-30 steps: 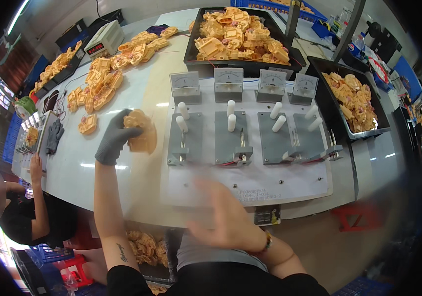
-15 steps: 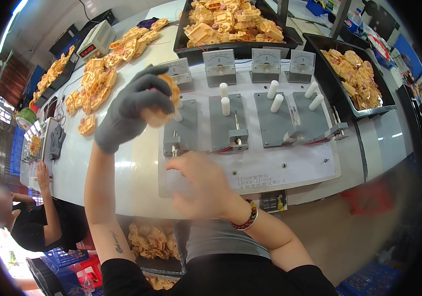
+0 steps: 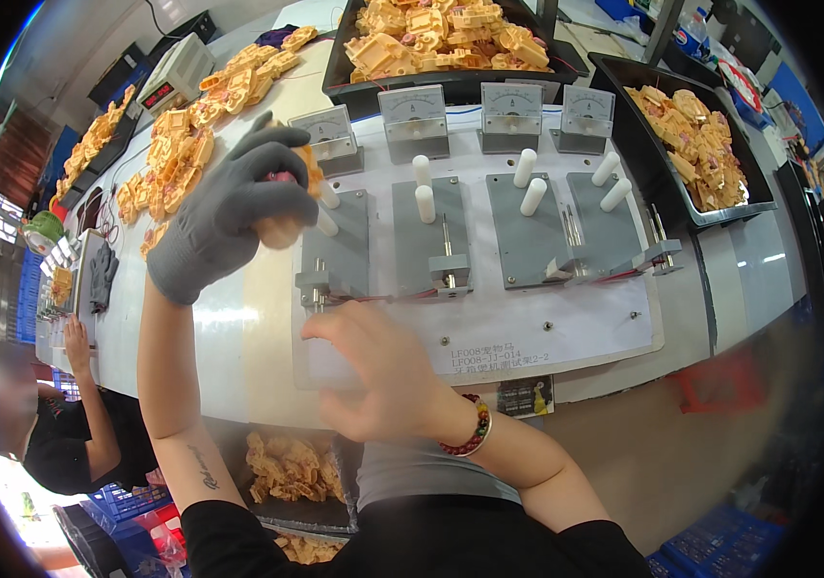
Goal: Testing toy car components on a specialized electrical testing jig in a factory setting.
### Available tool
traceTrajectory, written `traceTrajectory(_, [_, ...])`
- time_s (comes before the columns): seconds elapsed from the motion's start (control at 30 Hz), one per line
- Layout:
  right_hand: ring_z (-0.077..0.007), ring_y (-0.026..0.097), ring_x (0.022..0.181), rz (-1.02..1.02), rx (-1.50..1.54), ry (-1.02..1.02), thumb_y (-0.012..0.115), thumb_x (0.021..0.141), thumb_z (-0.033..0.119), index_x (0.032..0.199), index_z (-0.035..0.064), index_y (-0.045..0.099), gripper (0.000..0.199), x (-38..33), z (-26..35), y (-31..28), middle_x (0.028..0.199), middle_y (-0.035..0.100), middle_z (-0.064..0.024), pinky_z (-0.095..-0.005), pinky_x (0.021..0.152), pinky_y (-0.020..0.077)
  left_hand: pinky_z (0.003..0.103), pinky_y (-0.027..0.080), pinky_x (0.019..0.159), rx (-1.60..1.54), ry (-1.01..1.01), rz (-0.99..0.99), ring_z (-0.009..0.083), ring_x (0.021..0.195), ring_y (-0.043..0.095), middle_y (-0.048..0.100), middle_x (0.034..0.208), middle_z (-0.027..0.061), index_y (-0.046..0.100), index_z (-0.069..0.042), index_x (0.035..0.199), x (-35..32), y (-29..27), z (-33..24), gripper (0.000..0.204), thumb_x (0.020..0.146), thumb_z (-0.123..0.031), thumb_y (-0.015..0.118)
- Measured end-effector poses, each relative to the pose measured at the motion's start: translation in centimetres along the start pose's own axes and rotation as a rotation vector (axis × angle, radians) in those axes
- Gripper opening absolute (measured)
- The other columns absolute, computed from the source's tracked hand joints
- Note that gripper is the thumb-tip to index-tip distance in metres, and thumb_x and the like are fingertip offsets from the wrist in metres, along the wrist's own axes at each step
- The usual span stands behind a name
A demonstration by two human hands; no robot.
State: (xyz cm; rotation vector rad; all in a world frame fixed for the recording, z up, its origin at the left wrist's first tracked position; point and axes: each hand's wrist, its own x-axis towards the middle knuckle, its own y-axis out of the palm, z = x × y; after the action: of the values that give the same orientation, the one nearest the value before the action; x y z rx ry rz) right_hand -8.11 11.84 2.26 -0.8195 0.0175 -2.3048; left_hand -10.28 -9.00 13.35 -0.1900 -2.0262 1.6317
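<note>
A yellow-orange moulded part (image 3: pixel 314 170), mostly hidden, sits in gloved left fingers (image 3: pixel 277 199) beside the leftmost grey fixture (image 3: pixel 346 252)

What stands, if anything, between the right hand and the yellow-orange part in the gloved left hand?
In this view, the leftmost gray fixture, with its clamp and white pegs, lies between the right hand and the part. Heights are unclear, so it may not block.
</note>
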Motion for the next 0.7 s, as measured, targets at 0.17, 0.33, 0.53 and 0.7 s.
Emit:
traceTrajectory(0.17, [-0.0318, 0.058, 0.085, 0.027, -0.015, 0.008, 0.068, 0.065, 0.012, 0.112, 0.006, 0.056, 0.049, 0.0, 0.3, -0.2, 0.096, 0.059, -0.0128, -0.037, 0.074, 0.0495, 0.044, 0.044, 0.103, -0.037, 0.029, 0.13, 0.0321, 0.119, 0.053, 0.057, 0.095, 0.0056, 0.062, -0.012, 0.083, 0.1, 1.4, -0.6, 0.023, 0.067, 0.005, 0.065])
traceTrajectory(0.33, [-0.0339, 0.058, 0.085, 0.057, 0.012, -0.011, 0.066, 0.065, 0.011, 0.121, 0.006, 0.05, 0.059, 0.0, 0.2, 0.0, 0.095, 0.053, -0.0137, -0.041, 0.069, 0.0505, 0.046, 0.039, 0.105, -0.127, 0.067, 0.219, 0.0357, 0.123, 0.049, 0.056, 0.105, 0.0071, 0.064, -0.012, 0.089, -0.4, 3.3, 0.2, 0.022, 0.07, -0.002, 0.067])
traceTrajectory(0.53, [-0.0192, 0.061, 0.067, -0.008, 0.046, 0.06, 0.069, 0.077, 0.008, 0.139, 0.0043, 0.041, 0.068, -2.4, 1.2, -1.5, 0.09, 0.061, -0.011, -0.0328, 0.06, 0.0502, 0.046, 0.039, 0.108, 0.195, -0.16, -0.309, 0.0367, 0.13, 0.043, 0.045, 0.141, 0.0123, 0.059, -0.018, 0.122, -5.6, 5.0, 5.2, 0.058, 0.068, -0.006, 0.077])
traceTrajectory(0.7, [-0.0223, 0.057, 0.077, -0.249, -0.161, -0.105, 0.068, 0.073, 0.007, 0.127, -0.0018, 0.048, 0.058, -4.4, 1.2, -6.4, 0.098, 0.058, -0.0132, -0.0307, 0.06, 0.0473, 0.053, 0.028, 0.111, 0.656, -0.962, -0.445, 0.0384, 0.134, 0.034, 0.044, 0.139, 0.0143, 0.046, -0.017, 0.135, -15.7, 5.9, 15.5, 0.078, 0.068, -0.037, 0.08])
